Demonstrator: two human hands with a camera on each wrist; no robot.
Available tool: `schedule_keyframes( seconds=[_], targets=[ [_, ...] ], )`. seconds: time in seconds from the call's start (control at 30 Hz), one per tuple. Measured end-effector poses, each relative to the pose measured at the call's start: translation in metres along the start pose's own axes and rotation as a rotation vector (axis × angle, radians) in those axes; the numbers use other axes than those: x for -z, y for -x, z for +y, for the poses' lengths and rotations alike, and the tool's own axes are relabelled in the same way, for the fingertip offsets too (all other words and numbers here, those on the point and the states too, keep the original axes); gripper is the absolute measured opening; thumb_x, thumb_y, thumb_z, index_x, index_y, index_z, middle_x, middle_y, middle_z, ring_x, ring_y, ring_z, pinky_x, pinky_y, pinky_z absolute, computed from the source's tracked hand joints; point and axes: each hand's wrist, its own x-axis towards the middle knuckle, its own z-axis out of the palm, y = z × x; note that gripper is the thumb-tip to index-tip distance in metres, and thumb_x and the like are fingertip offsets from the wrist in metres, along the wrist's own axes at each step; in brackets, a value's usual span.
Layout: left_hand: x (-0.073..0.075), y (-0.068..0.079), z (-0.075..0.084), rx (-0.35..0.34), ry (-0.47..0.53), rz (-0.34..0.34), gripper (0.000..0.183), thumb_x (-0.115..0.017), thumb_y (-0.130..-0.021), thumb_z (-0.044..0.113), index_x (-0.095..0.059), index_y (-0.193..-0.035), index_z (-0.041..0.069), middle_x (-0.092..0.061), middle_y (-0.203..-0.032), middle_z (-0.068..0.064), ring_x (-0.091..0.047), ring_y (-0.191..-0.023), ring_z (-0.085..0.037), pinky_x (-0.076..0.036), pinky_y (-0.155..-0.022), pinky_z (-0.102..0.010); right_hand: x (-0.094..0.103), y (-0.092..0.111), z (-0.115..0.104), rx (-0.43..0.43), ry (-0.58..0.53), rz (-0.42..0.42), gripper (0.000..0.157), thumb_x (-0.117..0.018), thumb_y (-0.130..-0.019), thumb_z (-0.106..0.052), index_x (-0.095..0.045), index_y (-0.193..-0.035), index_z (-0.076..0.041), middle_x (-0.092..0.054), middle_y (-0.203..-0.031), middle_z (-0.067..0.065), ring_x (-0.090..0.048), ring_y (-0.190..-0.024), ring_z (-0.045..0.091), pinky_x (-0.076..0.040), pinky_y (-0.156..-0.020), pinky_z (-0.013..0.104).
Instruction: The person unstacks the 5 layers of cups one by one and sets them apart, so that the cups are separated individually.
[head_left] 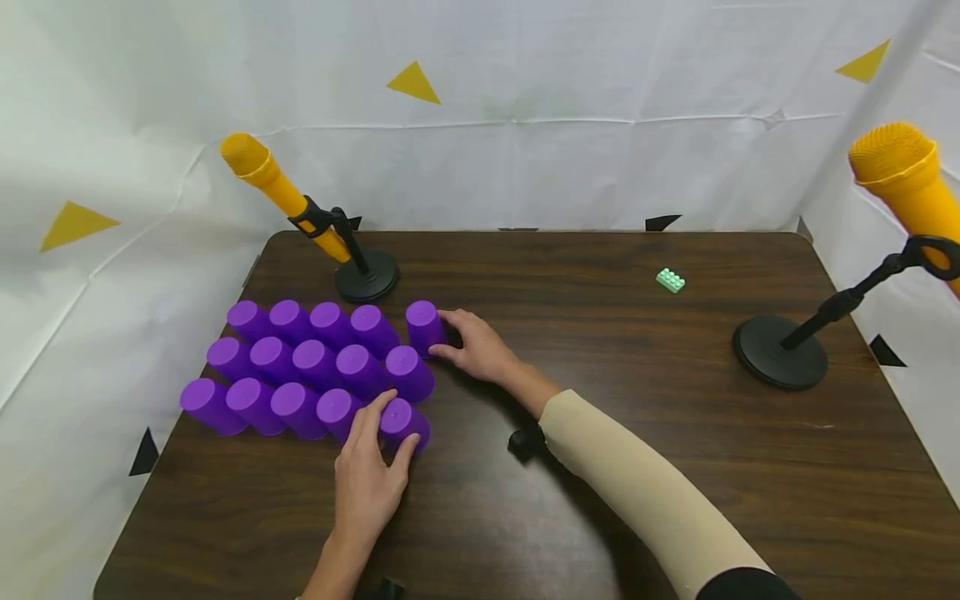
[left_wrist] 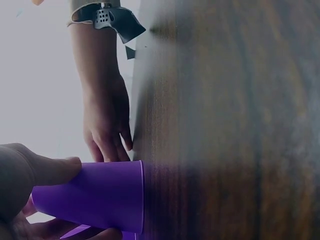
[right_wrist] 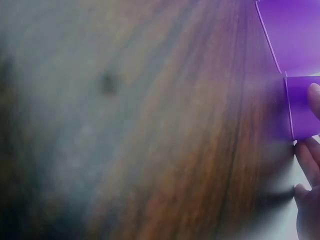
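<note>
Several purple cups (head_left: 315, 364) stand upside down in three rows on the left of the table. My left hand (head_left: 367, 483) holds the right-end cup of the nearest row (head_left: 401, 421) between thumb and fingers. In the left wrist view, that cup (left_wrist: 100, 192) has its rim against the tabletop and my thumb on its side. My right hand (head_left: 480, 348) holds the right-end cup of the farthest row (head_left: 424, 325), thumb near and fingers behind. A small gap separates it from its row. The right wrist view shows this cup (right_wrist: 302, 107) partly, at its right edge.
A yellow microphone (head_left: 281, 192) on a black stand rises behind the cups. Another yellow microphone (head_left: 900, 171) stands at the right on a round black base (head_left: 780, 352). Toward the back lies a mint-green toy brick (head_left: 671, 280). White sheeting (head_left: 525, 167) surrounds the dark wooden table (head_left: 600, 308).
</note>
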Motion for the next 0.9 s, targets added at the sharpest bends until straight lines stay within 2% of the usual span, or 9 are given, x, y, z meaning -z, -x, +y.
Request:
schedule_keyframes(
  seconds=[0.27,0.5,0.7,0.9],
  targets=[
    [-0.0002,-0.0001,0.0023,0.010,-0.002,-0.023,0.069,-0.083,-0.078,0.007,-0.052,-0.139,0.013,-0.059,-0.114,-0.007,-0.054,-0.078,-0.023,-0.045,-0.064,-0.036,-0.0006,0.0007,-0.0009,-0.008,0.049,-0.002,0.061,-0.070,-0.091,-0.036,-0.050,-0.142,-0.008,-0.058,-0.131,0.007,-0.049,-0.122,0.022,-0.040,-0.104,0.037],
    [0.0010,0.0006,0.0026,0.030,-0.019,-0.045,0.073,-0.084,-0.078,0.008,-0.050,-0.141,0.016,-0.058,-0.124,-0.009,-0.060,-0.102,-0.026,-0.052,-0.080,-0.047,-0.0007,0.0027,-0.0006,-0.009,0.054,-0.008,0.062,-0.071,-0.091,-0.035,-0.049,-0.143,-0.008,-0.056,-0.136,0.008,-0.049,-0.124,0.022,-0.039,-0.105,0.037],
    [0.0026,0.0013,0.0022,0.032,-0.029,-0.046,0.076,-0.084,-0.078,0.010,-0.046,-0.144,0.016,-0.057,-0.126,-0.010,-0.060,-0.109,-0.029,-0.052,-0.082,-0.051,0.0010,0.0025,-0.0007,-0.007,0.053,-0.023,0.064,-0.070,-0.091,-0.037,-0.048,-0.144,-0.009,-0.055,-0.138,0.008,-0.048,-0.124,0.022,-0.039,-0.105,0.037],
    [0.0047,0.0018,0.0019,0.000,-0.041,-0.043,0.078,-0.083,-0.079,0.012,-0.043,-0.146,0.015,-0.056,-0.128,-0.011,-0.059,-0.110,-0.030,-0.052,-0.083,-0.050,0.0044,0.0034,0.0001,0.000,0.025,-0.036,0.068,-0.072,-0.090,-0.034,-0.044,-0.147,-0.010,-0.056,-0.134,0.008,-0.049,-0.123,0.022,-0.039,-0.105,0.038]
  ],
)
